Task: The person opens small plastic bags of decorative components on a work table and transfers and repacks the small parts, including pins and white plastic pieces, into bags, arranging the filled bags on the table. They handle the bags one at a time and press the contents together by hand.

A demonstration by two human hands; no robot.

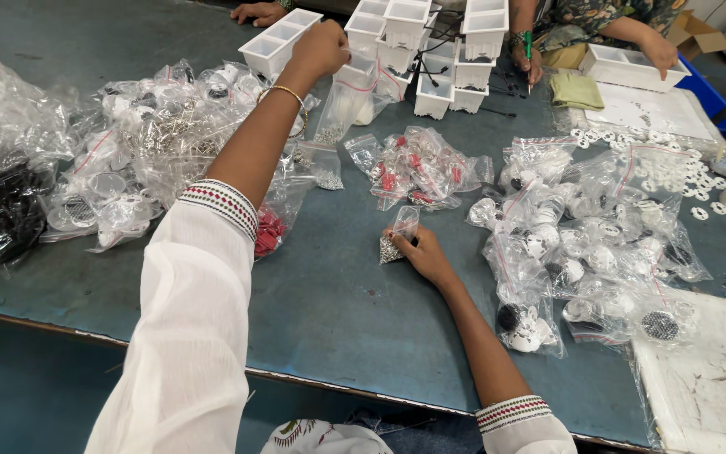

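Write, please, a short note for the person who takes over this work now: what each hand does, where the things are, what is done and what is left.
Left hand: stretched far forward, fingers closed, at a white compartment tray; what it holds is hidden.
Right hand: pinches a small clear bag of tiny metal parts on the blue-grey table.
Things: bags of red parts in the middle, bags of white parts on the right, more clear bags on the left, stacked white trays at the far edge.
Done: cannot tell what the trays hold.
Left: many bags lie sealed.
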